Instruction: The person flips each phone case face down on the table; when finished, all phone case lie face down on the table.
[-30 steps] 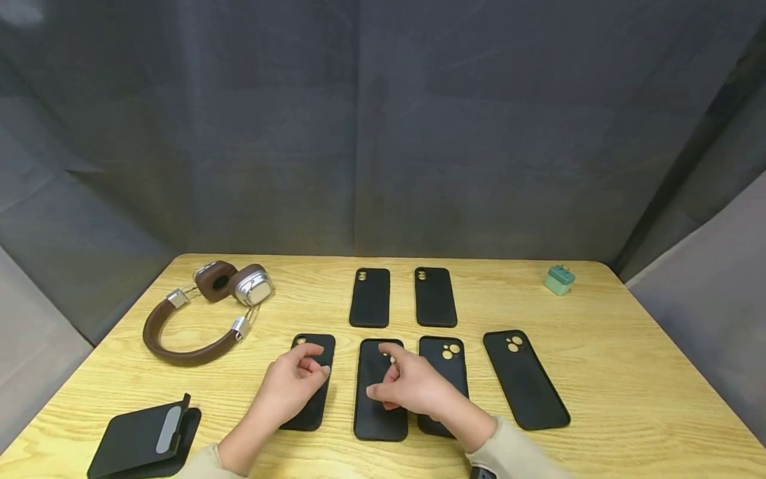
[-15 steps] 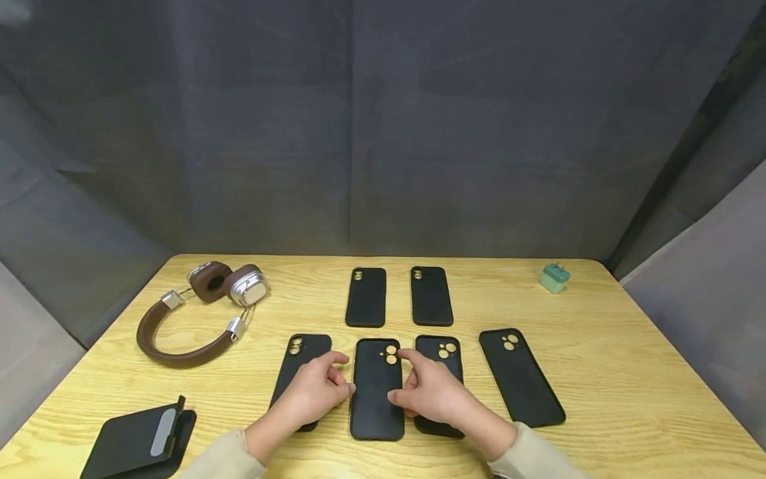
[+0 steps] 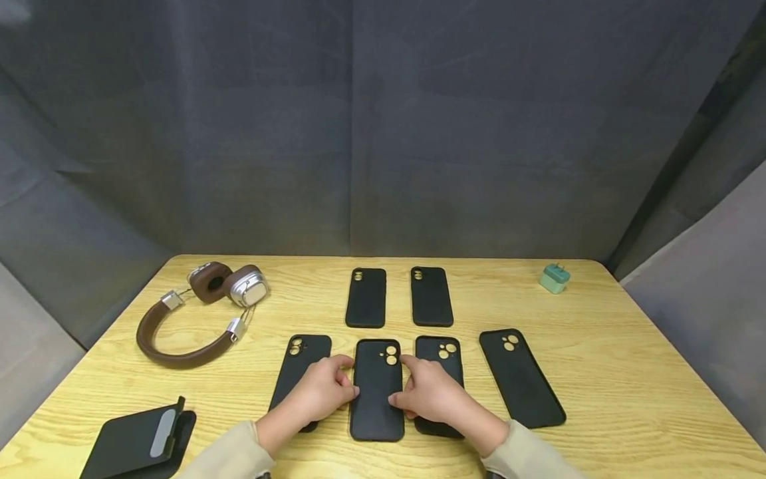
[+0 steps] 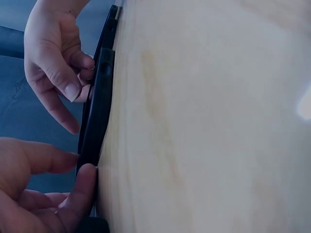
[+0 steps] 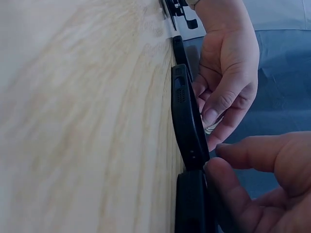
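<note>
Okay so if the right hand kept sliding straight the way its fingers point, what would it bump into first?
The right hand points left across the middle phone case, whose right edge its fingertips already touch. Past that case, the left hand at the opposite edge looks likely to come next, though depth is hard to judge.

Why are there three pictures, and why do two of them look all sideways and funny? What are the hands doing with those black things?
A person wears three cameras. One sits on the head and looks down at a wooden table. The other two sit on the wrists, so they see the table from very close and tipped over.

On the table lie several black phone cases, brown headphones, a small green plug and a black folding stand.

The left hand and the right hand touch the two long edges of the middle case, one hand on each side. In the wrist pictures you see fingertips pressing on that case's thin edge. It lies flat on the table.
</note>
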Demonstrator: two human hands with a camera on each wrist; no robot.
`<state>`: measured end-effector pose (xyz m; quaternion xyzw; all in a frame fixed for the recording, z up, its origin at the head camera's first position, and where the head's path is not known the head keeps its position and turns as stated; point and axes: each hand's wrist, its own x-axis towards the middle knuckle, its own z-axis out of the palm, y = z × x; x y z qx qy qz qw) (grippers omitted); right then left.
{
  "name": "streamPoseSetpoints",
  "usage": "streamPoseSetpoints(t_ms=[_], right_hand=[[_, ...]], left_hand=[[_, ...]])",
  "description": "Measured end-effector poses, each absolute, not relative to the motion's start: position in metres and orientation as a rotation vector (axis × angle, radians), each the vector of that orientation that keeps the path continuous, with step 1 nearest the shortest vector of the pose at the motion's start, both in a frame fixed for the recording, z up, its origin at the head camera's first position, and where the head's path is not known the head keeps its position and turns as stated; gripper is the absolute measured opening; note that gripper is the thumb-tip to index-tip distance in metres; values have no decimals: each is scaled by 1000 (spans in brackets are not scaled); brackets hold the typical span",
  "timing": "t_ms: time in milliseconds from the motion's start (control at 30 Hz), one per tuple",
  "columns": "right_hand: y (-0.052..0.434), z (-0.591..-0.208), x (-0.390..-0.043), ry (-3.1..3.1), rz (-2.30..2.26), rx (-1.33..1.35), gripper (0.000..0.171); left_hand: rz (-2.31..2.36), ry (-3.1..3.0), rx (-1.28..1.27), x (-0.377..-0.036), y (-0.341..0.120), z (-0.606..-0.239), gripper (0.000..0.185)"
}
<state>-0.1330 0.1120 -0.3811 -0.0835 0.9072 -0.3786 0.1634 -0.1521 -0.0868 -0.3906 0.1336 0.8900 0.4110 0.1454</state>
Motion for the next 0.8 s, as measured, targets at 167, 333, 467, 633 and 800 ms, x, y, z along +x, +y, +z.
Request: streamPoseSetpoints(t_ms=[167, 333, 467, 633, 800], right_hand=[[108, -381, -134, 2607, -1052, -235, 72], [105, -381, -134, 2623, -1029, -211, 71], [103, -382, -134, 2627, -1016, -184, 69], [101, -381, -134, 2620, -1017, -155, 67], [101, -382, -134, 2623, -1017, -151, 67]], left_hand=[[1187, 2543, 386, -153, -85, -393, 50], [1159, 2576, 373, -153, -83, -393, 52], [1139, 2598, 373, -153, -82, -393, 49], [1123, 2621, 381, -153, -82, -394, 47], [1095, 2648, 390, -153, -82, -396, 46]])
